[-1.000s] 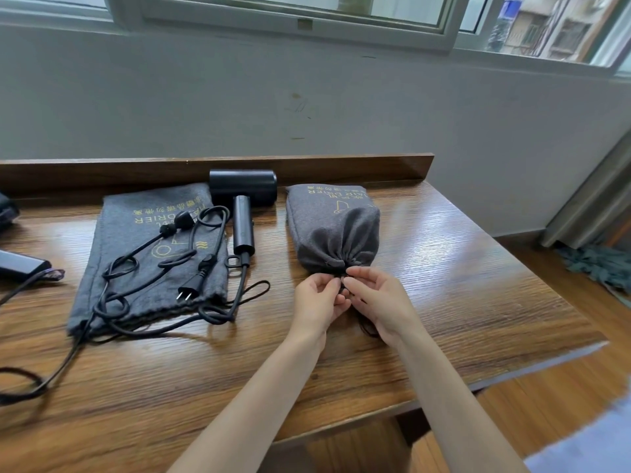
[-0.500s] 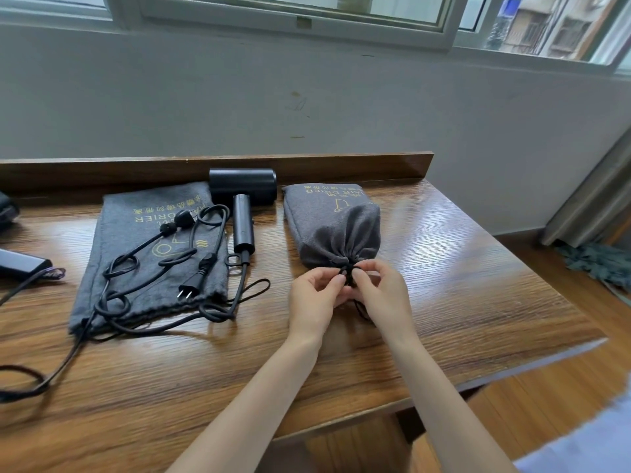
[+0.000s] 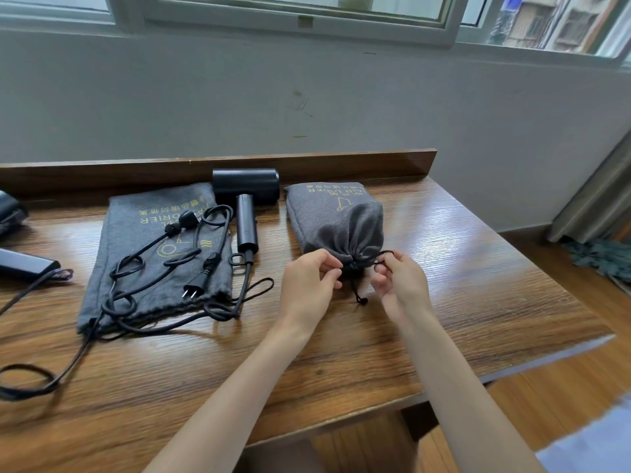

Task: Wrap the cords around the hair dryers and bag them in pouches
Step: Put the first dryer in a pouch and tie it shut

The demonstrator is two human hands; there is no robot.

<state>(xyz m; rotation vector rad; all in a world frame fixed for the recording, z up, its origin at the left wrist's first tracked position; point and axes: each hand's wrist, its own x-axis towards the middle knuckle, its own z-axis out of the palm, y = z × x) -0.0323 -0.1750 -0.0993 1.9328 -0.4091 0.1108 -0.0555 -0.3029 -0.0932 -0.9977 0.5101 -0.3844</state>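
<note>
Two pinch grips — left hand (image 3: pixel 309 285) on the pouch (image 3: pixel 338 220), right hand (image 3: pixel 401 285) on its drawstring (image 3: pixel 380 257)

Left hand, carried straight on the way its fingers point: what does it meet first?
The gathered neck of the filled pouch, right at the fingertips of the left hand; the right hand lies just beyond, though depth is unclear.

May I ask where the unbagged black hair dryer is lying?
Head view: the hair dryer lies near the table's back rail, between the flat pouch at left and the filled pouch at right.
</note>
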